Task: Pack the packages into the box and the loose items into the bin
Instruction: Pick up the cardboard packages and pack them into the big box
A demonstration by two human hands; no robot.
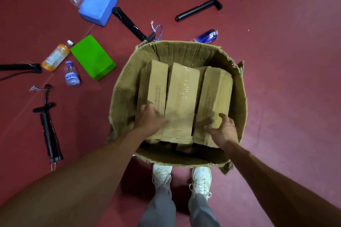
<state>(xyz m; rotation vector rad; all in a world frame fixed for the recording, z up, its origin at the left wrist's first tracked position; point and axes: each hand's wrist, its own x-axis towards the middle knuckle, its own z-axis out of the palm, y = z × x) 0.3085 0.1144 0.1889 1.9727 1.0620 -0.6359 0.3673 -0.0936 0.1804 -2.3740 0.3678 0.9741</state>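
**You stood over the torn cardboard box (184, 49), both hands down among three long brown packages.**

Your left hand (149, 118) lay on the left package (153, 83), its grip unclear; your right hand (222, 129), fingers spread, was at the right package (215, 94). The taped middle package (181, 94) sat between. The ragged wall could split if packages were forced sideways.

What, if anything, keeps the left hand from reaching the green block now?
Probably yes: the left hand rests on a package inside the box, so only the box wall intervenes; the green block lies uncovered beside it.
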